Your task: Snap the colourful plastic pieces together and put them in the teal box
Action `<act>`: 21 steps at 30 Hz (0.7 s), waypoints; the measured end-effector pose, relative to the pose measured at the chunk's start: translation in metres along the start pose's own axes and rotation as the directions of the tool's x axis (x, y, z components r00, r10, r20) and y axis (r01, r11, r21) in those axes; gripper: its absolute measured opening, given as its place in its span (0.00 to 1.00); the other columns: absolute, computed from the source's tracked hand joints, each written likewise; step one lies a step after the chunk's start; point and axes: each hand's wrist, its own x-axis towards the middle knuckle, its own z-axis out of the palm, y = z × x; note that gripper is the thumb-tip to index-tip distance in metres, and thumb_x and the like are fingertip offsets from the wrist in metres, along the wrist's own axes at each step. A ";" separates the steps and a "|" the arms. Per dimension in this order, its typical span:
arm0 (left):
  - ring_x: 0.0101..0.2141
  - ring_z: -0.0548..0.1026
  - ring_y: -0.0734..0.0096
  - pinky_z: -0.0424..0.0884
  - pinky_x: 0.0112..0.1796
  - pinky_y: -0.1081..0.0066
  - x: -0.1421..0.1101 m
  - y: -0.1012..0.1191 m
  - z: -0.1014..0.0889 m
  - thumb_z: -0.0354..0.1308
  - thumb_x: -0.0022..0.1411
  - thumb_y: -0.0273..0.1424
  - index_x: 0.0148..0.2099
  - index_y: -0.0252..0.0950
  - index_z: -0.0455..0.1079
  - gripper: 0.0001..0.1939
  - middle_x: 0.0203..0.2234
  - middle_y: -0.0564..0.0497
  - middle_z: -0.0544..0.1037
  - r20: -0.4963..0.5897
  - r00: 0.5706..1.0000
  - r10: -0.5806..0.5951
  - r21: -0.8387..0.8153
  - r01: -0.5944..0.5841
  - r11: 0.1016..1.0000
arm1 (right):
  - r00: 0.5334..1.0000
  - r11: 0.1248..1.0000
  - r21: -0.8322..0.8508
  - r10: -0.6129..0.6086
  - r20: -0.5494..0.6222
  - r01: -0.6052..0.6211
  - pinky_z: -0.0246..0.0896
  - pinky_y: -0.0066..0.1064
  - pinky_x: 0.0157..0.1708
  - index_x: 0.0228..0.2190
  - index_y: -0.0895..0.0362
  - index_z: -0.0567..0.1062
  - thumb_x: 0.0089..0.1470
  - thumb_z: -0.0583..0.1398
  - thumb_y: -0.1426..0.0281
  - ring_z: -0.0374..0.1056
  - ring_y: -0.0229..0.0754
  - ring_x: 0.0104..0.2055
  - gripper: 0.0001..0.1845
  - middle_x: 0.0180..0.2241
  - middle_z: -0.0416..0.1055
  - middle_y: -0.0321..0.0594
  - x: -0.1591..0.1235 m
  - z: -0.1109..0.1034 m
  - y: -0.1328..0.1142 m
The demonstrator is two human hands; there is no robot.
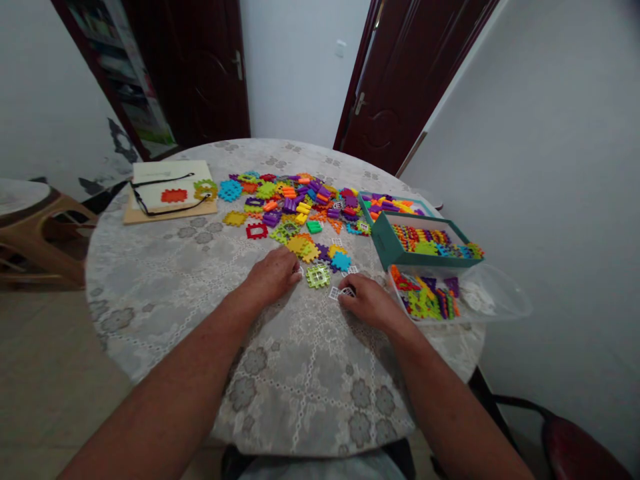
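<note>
Fingers of the left hand (273, 273) are drawn in narrow at the edge of a small white piece (301, 271), below a heap of coloured plastic pieces (300, 200) in the upper middle of the frame; whether they grip it cannot be told, as the hand hides most of it. Opposite, the right hand (367, 300) bends thumb and forefinger close about a white lattice piece (347, 291), its hold likewise unclear, with a second lattice piece (335, 293) just to its left. Between the two hands, just below the frame's centre, a yellow-green square (318, 276) lies flat on the patterned surface (175, 293).

Thin white pieces pose the likeliest trouble: pale against pale cloth, they could be overlooked, and lying low they could skid from a fingertip rather than lift. Pressed at a slant, their slender bars could bend. A careless sweep of the left knuckles could jostle the yellow pieces (301, 247) just above, or shove the square askew. At the right of the frame, the right forearm (425, 360) passes close to a clear tub (430, 322) of loose pieces; an outward swing could knock it and scatter its contents
</note>
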 end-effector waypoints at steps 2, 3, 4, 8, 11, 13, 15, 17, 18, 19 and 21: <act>0.49 0.75 0.53 0.71 0.49 0.59 0.000 -0.001 0.001 0.60 0.66 0.35 0.47 0.40 0.73 0.08 0.48 0.42 0.77 -0.011 1.000 -0.008 -0.011 0.008 1.000 | 1.000 1.000 -0.004 0.010 0.004 -0.010 0.65 0.36 0.48 0.41 0.53 0.79 0.59 0.63 0.71 0.74 0.48 0.48 0.07 0.45 0.79 0.44 0.000 0.001 0.000; 0.50 0.75 0.52 0.70 0.50 0.59 0.000 -0.003 0.002 0.60 0.66 0.35 0.48 0.40 0.73 0.10 0.48 0.42 0.77 -0.016 1.000 -0.013 -0.014 0.012 1.000 | 1.000 1.000 -0.008 0.015 0.005 -0.015 0.64 0.36 0.49 0.42 0.53 0.79 0.59 0.64 0.70 0.74 0.48 0.48 0.08 0.45 0.79 0.44 -0.001 0.002 -0.001; 0.50 0.75 0.52 0.70 0.50 0.58 0.000 -0.004 0.004 0.61 0.66 0.36 0.48 0.40 0.73 0.10 0.48 0.42 0.77 -0.018 1.000 -0.018 -0.014 0.018 1.000 | 1.000 1.000 -0.014 0.020 0.007 -0.020 0.64 0.36 0.49 0.42 0.53 0.79 0.59 0.65 0.69 0.74 0.49 0.49 0.09 0.46 0.79 0.45 -0.001 0.003 -0.001; 0.49 0.75 0.51 0.70 0.49 0.58 0.002 -0.009 0.009 0.61 0.67 0.38 0.46 0.40 0.73 0.09 0.48 0.41 0.76 -0.004 0.999 -0.041 -0.004 0.041 0.999 | 1.000 0.999 -0.035 0.014 0.016 -0.013 0.63 0.36 0.48 0.43 0.53 0.77 0.58 0.66 0.69 0.72 0.48 0.48 0.10 0.45 0.77 0.44 -0.002 0.006 -0.002; 0.49 0.75 0.52 0.70 0.49 0.58 0.002 -0.009 0.010 0.61 0.67 0.38 0.46 0.40 0.72 0.09 0.48 0.41 0.77 0.005 0.998 -0.059 0.004 0.059 0.998 | 1.000 1.000 -0.006 -0.020 -0.003 0.020 0.61 0.34 0.45 0.40 0.52 0.74 0.57 0.64 0.72 0.70 0.45 0.45 0.08 0.42 0.75 0.41 -0.003 0.006 -0.005; 0.49 0.75 0.53 0.70 0.49 0.59 0.001 -0.008 0.009 0.61 0.66 0.37 0.46 0.41 0.70 0.08 0.47 0.42 0.77 -0.006 0.998 -0.065 -0.003 0.065 0.998 | 0.998 0.997 0.039 -0.060 -0.003 0.061 0.59 0.33 0.42 0.36 0.52 0.72 0.57 0.63 0.73 0.68 0.44 0.42 0.06 0.39 0.73 0.38 -0.004 0.006 -0.008; 0.47 0.75 0.54 0.71 0.46 0.60 0.000 -0.007 0.007 0.61 0.66 0.35 0.45 0.42 0.69 0.07 0.46 0.43 0.78 -0.020 0.997 -0.068 -0.020 0.068 0.997 | 0.996 0.992 0.090 -0.093 0.013 0.091 0.57 0.32 0.38 0.33 0.52 0.70 0.58 0.61 0.73 0.67 0.42 0.39 0.05 0.35 0.72 0.36 -0.005 0.005 -0.012; 0.45 0.76 0.55 0.70 0.43 0.60 -0.001 -0.004 0.005 0.60 0.65 0.33 0.45 0.42 0.68 0.07 0.45 0.44 0.79 -0.027 0.998 -0.061 -0.045 0.059 0.997 | 0.994 0.985 0.139 -0.105 0.022 0.101 0.55 0.31 0.36 0.32 0.52 0.69 0.59 0.61 0.72 0.66 0.41 0.36 0.05 0.32 0.71 0.34 -0.005 0.005 -0.015; 0.44 0.77 0.56 0.70 0.42 0.61 -0.001 -0.002 0.004 0.59 0.65 0.32 0.46 0.43 0.68 0.07 0.44 0.45 0.80 -0.022 0.998 -0.052 -0.062 0.050 0.997 | 0.995 0.981 0.165 -0.104 0.016 0.100 0.55 0.31 0.35 0.32 0.52 0.69 0.59 0.61 0.71 0.65 0.41 0.35 0.05 0.32 0.71 0.34 -0.005 0.005 -0.017; 0.43 0.77 0.57 0.70 0.42 0.62 -0.002 0.000 0.003 0.58 0.65 0.31 0.46 0.43 0.68 0.07 0.43 0.46 0.81 -0.013 0.999 -0.039 -0.081 0.038 0.996 | 0.995 0.977 0.192 -0.099 0.003 0.096 0.55 0.31 0.35 0.33 0.52 0.69 0.59 0.60 0.71 0.65 0.41 0.35 0.03 0.31 0.71 0.33 -0.005 0.005 -0.018; 0.43 0.78 0.58 0.71 0.43 0.63 -0.003 0.005 0.001 0.56 0.66 0.28 0.48 0.44 0.68 0.09 0.44 0.47 0.81 -0.002 1.000 -0.015 -0.105 0.015 0.994 | 0.996 0.965 0.245 -0.091 -0.021 0.093 0.56 0.31 0.36 0.36 0.52 0.72 0.59 0.60 0.70 0.65 0.41 0.35 0.02 0.31 0.71 0.33 -0.005 0.006 -0.020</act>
